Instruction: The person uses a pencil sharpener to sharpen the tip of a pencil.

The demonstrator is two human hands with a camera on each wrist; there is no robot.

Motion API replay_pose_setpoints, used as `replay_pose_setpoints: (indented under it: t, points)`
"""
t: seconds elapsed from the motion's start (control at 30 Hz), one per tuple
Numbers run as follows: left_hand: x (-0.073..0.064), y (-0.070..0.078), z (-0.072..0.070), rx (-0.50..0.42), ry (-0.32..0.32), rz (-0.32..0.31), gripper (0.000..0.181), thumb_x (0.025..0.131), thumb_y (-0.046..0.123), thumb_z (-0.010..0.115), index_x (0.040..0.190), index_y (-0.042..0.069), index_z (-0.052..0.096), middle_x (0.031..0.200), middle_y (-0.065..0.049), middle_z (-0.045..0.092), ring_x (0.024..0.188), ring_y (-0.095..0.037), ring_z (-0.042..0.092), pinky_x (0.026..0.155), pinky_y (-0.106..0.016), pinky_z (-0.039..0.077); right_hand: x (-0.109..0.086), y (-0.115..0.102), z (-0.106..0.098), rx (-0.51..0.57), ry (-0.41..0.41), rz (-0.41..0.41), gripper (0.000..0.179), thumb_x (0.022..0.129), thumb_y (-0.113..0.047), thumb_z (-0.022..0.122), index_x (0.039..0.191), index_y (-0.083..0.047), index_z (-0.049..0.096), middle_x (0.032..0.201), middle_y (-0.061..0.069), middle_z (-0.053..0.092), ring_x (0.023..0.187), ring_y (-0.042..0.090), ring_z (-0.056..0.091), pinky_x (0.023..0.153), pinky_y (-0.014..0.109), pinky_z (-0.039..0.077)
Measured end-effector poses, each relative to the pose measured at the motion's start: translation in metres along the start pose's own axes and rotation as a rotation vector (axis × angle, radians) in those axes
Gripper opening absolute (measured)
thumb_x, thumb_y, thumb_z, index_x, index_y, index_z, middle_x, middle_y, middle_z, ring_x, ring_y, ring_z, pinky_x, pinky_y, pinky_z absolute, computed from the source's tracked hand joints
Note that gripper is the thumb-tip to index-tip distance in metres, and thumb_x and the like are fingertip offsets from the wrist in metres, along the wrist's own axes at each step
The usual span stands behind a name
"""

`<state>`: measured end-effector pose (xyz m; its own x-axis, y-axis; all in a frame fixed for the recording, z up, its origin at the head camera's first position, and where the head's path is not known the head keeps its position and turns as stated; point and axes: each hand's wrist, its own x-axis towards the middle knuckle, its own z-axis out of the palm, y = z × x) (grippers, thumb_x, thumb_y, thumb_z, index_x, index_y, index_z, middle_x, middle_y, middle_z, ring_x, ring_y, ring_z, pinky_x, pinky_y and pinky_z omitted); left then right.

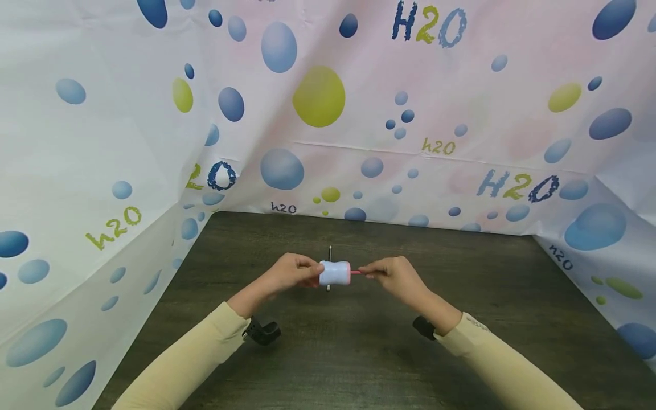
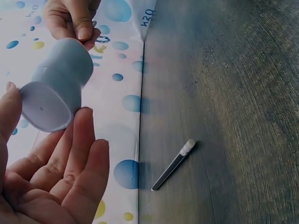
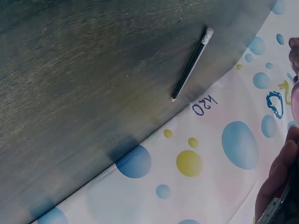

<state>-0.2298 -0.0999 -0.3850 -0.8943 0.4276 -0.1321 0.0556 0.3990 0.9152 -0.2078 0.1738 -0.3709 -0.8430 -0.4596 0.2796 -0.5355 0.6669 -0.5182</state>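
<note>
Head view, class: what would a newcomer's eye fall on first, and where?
Probably the pale blue cylinder at mid-picture: the left hand holds it while the right hand pinches a thin red stick at its pink end. Next comes the spotted backdrop rising behind the dark table. A pencil lies on that table, partly hidden behind the cylinder.

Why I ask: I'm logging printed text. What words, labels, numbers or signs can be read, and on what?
"H2O": wall sheet, large letters, repeated.
"h2O": wall sheet, smaller letters, repeated.
"2O": wall sheet, left corner.
Right sleeve: lettering too small to read.
Wall sheet, top edge: mark cut off, unreadable.
</note>
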Motion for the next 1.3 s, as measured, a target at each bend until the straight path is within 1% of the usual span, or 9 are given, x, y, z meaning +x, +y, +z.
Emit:
replay_pose_setpoints:
  t: [0.23, 0.33, 0.47, 0.5, 0.73, 0.8, 0.9, 1.07, 1.3]
  points:
    - [0.002, 0.003, 0.004, 0.068, 0.068, 0.107, 0.04, 0.089, 0.02, 0.074, 0.119, -0.005, 0.067, 0.111, -0.021, 0.072, 0.094, -0.021, 0.071, 0.081, -0.039, 0.062, 0.005, 0.008, -0.005, 0.1, -0.121, 0.059, 0.018, 0.09, -0.002, 0.066, 0.105, -0.001, 0.077, 0.1, 0.018, 0.076, 0.083, 0.022, 0.073, 0.06, 0.02, 0.052]
    - [0.002, 0.006, 0.005, 0.168, 0.111, 0.179, 0.042, 0.083, 0.021, 0.08, 0.119, 0.002, 0.07, 0.111, -0.015, 0.073, 0.096, -0.022, 0.07, 0.08, -0.035, 0.06, 0.008, 0.015, -0.01, 0.284, -0.264, 0.159, 0.022, 0.094, -0.004, 0.063, 0.111, 0.005, 0.073, 0.098, 0.018, 0.076, 0.078, 0.021, 0.068, 0.062, 0.022, 0.052]
    - [-0.001, 0.008, 0.006, 0.31, 0.103, 0.276, 0.046, 0.076, 0.019, 0.085, 0.118, 0.008, 0.069, 0.116, -0.009, 0.07, 0.107, -0.028, 0.067, 0.092, -0.045, 0.057, 0.011, 0.022, -0.014, 0.507, -0.422, 0.32, 0.029, 0.096, -0.006, 0.059, 0.119, 0.011, 0.066, 0.085, 0.008, 0.073, 0.067, 0.014, 0.059, 0.06, 0.024, 0.05]
    - [-0.002, 0.007, 0.007, 0.323, 0.1, 0.293, 0.047, 0.075, 0.017, 0.086, 0.118, 0.008, 0.069, 0.117, -0.008, 0.07, 0.109, -0.03, 0.066, 0.095, -0.048, 0.055, 0.012, 0.023, -0.013, 0.525, -0.437, 0.336, 0.03, 0.096, -0.007, 0.059, 0.119, 0.011, 0.066, 0.083, 0.004, 0.072, 0.066, 0.012, 0.058, 0.06, 0.024, 0.052]
    - [-0.002, 0.005, 0.005, 0.311, 0.134, 0.403, 0.054, 0.076, 0.013, 0.086, 0.124, 0.01, 0.061, 0.128, -0.01, 0.061, 0.115, -0.031, 0.059, 0.101, -0.053, 0.05, 0.013, 0.021, -0.012, 0.475, -0.371, 0.283, 0.029, 0.096, -0.011, 0.062, 0.118, 0.006, 0.068, 0.108, 0.027, 0.071, 0.082, 0.02, 0.067, 0.084, 0.047, 0.059]
    - [-0.001, 0.005, 0.003, 0.265, 0.139, 0.38, 0.059, 0.081, 0.016, 0.082, 0.133, 0.008, 0.055, 0.135, -0.014, 0.056, 0.121, -0.035, 0.056, 0.104, -0.053, 0.049, 0.012, 0.019, -0.012, 0.455, -0.338, 0.259, 0.029, 0.096, -0.011, 0.062, 0.119, 0.005, 0.069, 0.112, 0.026, 0.07, 0.092, 0.027, 0.069, 0.088, 0.05, 0.058]
    - [-0.001, 0.005, 0.0, 0.156, 0.156, 0.247, 0.057, 0.092, 0.029, 0.07, 0.14, 0.007, 0.049, 0.138, -0.018, 0.055, 0.124, -0.036, 0.057, 0.103, -0.048, 0.052, 0.011, 0.016, -0.013, 0.396, -0.281, 0.218, 0.026, 0.096, -0.01, 0.062, 0.117, 0.003, 0.07, 0.116, 0.024, 0.07, 0.103, 0.033, 0.069, 0.089, 0.048, 0.059]
    - [0.001, -0.001, -0.004, 0.022, 0.092, 0.034, 0.061, 0.104, 0.049, 0.041, 0.133, -0.003, 0.056, 0.114, -0.023, 0.069, 0.101, -0.036, 0.07, 0.089, -0.046, 0.059, 0.011, 0.011, -0.012, 0.31, -0.212, 0.19, 0.023, 0.095, -0.01, 0.064, 0.115, -0.002, 0.073, 0.116, 0.022, 0.071, 0.103, 0.031, 0.071, 0.084, 0.04, 0.061]
    - [0.003, -0.004, -0.001, 0.007, 0.01, -0.038, 0.063, 0.1, 0.052, 0.05, 0.112, -0.007, 0.067, 0.09, -0.017, 0.074, 0.084, -0.031, 0.073, 0.081, -0.049, 0.061, 0.011, 0.008, -0.006, 0.231, -0.158, 0.185, 0.021, 0.093, -0.01, 0.066, 0.112, -0.008, 0.075, 0.112, 0.016, 0.074, 0.1, 0.026, 0.072, 0.079, 0.036, 0.061]
